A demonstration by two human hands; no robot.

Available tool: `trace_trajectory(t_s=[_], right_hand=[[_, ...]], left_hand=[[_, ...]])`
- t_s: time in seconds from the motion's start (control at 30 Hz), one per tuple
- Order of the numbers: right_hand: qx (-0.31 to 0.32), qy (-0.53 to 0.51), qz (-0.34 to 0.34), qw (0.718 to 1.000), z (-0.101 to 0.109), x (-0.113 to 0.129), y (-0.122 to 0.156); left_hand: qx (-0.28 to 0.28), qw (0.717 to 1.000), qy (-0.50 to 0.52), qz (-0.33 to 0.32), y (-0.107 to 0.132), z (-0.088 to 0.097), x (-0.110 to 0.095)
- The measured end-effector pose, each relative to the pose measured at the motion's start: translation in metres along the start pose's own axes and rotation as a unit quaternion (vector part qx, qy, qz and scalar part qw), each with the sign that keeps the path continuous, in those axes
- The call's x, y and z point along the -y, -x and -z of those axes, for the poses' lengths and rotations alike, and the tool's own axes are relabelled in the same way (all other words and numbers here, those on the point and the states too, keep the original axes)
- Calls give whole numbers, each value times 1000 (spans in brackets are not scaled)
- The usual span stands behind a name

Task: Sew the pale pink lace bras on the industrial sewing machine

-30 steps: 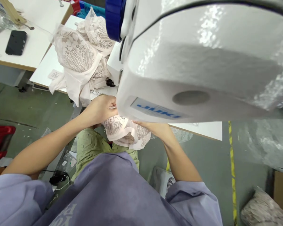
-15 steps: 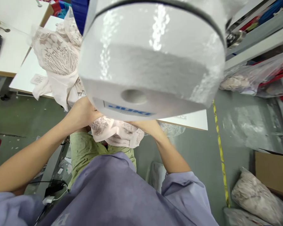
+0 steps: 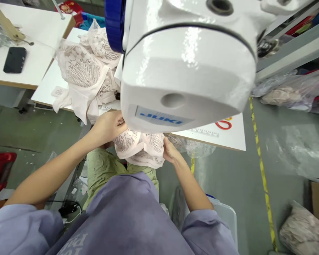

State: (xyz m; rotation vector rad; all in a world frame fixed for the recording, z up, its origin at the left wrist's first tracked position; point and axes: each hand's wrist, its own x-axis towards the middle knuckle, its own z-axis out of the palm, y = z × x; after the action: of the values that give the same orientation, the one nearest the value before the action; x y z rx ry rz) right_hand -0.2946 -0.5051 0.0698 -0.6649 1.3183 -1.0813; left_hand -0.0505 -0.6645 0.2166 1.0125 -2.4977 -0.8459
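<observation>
A pale pink lace bra (image 3: 139,150) hangs over my lap at the table's front edge, below the head of a white sewing machine (image 3: 188,81). My left hand (image 3: 110,125) is closed on its upper left part, with the fingertips partly behind the machine head. On the other side, my right hand (image 3: 170,150) pinches the bra's right edge between thumb and fingers. The needle area is hidden by the machine head. More lace bras (image 3: 82,71) lie piled on the table to the left of the machine.
Red-handled scissors (image 3: 223,125) and a printed ruler strip (image 3: 204,132) lie on the white table (image 3: 236,132) at right. A black phone (image 3: 15,60) rests on the left table. A clear plastic bin (image 3: 225,216) stands on the floor, and bagged fabric (image 3: 304,226) lies farther right.
My right hand has come out from beneath the machine head to the bra's right edge. My left hand stays on the bra. The camera view has shifted, showing more of the table.
</observation>
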Motion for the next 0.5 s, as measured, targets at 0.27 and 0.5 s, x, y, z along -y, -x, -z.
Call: trace_trajectory(t_s=[0.27, 0.5], right_hand=[[-67, -7, 44, 997, 17, 18, 29], [25, 159, 193, 968, -27, 63, 78]], left_hand=[[-47, 997, -49, 27, 23, 10, 4], [-121, 968, -1, -220, 89, -14, -70]])
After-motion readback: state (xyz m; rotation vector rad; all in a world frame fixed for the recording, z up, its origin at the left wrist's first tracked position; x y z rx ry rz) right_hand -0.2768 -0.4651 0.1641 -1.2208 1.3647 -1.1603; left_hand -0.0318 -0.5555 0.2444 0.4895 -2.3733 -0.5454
